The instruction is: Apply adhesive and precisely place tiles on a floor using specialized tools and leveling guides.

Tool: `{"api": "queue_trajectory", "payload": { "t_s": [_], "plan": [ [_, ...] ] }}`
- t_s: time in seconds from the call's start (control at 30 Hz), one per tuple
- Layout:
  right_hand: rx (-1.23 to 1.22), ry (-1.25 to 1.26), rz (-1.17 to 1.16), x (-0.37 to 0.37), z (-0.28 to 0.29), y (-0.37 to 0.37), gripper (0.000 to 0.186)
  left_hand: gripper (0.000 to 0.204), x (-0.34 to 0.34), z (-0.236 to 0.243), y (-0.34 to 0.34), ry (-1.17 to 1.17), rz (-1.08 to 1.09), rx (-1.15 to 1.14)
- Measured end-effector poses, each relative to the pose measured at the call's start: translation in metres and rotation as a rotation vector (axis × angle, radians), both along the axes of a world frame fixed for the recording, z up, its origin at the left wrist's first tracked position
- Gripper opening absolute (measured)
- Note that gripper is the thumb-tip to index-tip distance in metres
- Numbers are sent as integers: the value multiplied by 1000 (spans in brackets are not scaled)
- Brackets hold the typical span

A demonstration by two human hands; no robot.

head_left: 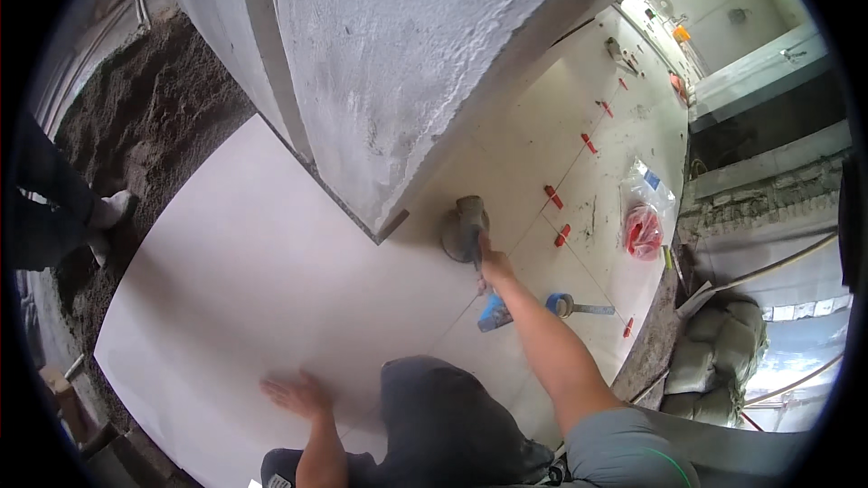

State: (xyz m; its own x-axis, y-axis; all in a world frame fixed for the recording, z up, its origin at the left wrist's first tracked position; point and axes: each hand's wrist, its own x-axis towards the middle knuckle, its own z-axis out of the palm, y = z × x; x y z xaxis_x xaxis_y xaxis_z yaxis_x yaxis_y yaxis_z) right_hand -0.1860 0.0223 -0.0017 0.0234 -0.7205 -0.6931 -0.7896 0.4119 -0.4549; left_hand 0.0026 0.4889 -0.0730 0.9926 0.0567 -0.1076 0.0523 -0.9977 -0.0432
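Bulking up closest of all, a dark-clad knee (438, 407) is filling the near middle of the floor. To its left, the person's left hand (303, 395) is lying palm down on a large pale tile (244, 262), fingers stretched out and holding nothing. Farther off to the right, the right hand (494, 269) is wrapping around the handle of a dark tool (471, 217), whose round base is sitting on the pale floor near the wall corner (407, 63). A blue block (494, 314) is showing just on the near side of that wrist; I can't tell whether it is part of the tool. A blue-and-grey implement (562, 305) is lying right of the forearm. Beyond, red clips (553, 197) are dotting the tile joints, and a clear bag (644, 230) of red pieces is resting near the right edge. Grey sacks (714, 357) are slumping at the far right. Over on the left, another person's legs (54, 203) are standing by dark sand (149, 117).
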Motion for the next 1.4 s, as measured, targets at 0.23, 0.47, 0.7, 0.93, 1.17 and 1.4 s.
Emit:
{"api": "queue_trajectory", "payload": {
  "t_s": [0.23, 0.47, 0.7, 0.93, 1.17, 1.4],
  "plan": [
    [-82, -108, 240, -29, -20, -75, 91, 88, -18, -11, -52, 108, -40, -54],
    [362, 180, 256, -33, 5, 101, 92, 91, 6, 9, -16, -2, -20, -184],
    [121, 166, 727, 14, 28, 188, 87, 94, 0, 5, 7, -81, -74, -163],
    [104, 30, 853, 68, 47, 193, 88, 91, -1, 11, -2, -62, -70, -185],
    [83, -39, 1168, 68, -32, 184, 80, 89, -1, -7, -4, -4, -68, -131],
    [409, 22, 863, 80, 42, 243, 69, 90, -101, -4, 65, 56, 205, -145]
  ]
}}
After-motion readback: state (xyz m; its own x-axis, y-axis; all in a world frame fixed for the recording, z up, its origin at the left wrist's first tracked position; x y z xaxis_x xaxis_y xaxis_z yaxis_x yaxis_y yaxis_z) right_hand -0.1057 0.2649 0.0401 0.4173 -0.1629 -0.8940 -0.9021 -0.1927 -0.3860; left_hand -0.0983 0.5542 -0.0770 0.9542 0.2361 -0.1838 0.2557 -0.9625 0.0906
